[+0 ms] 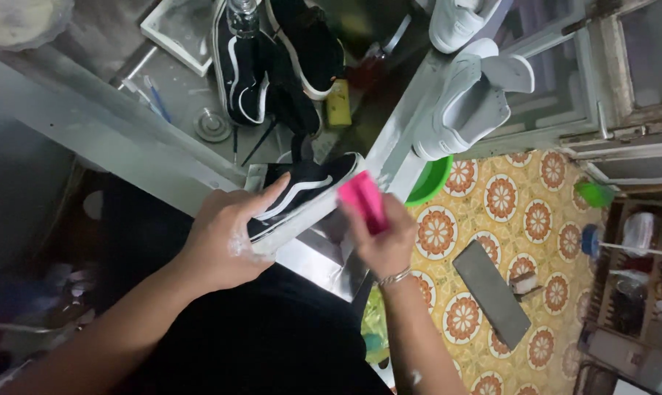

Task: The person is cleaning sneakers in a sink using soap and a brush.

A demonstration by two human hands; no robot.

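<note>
My left hand (225, 238) grips a black sneaker (305, 186) with a white side stripe and white sole, holding it sideways over the metal worktop (177, 88). Foam clings to my left fingers. My right hand (386, 238) holds a bright pink block (364, 201), pressed against the white sole edge near the shoe's toe. A thin bracelet sits on my right wrist.
Two more black sneakers (272, 66) lie on the worktop with a yellow block (338, 106), a glass bottle (243, 14) and a white tray (177, 29). White sneakers (470, 99) rest on a ledge. A green basin (433, 179) and dark slab (492, 292) sit on patterned tile floor.
</note>
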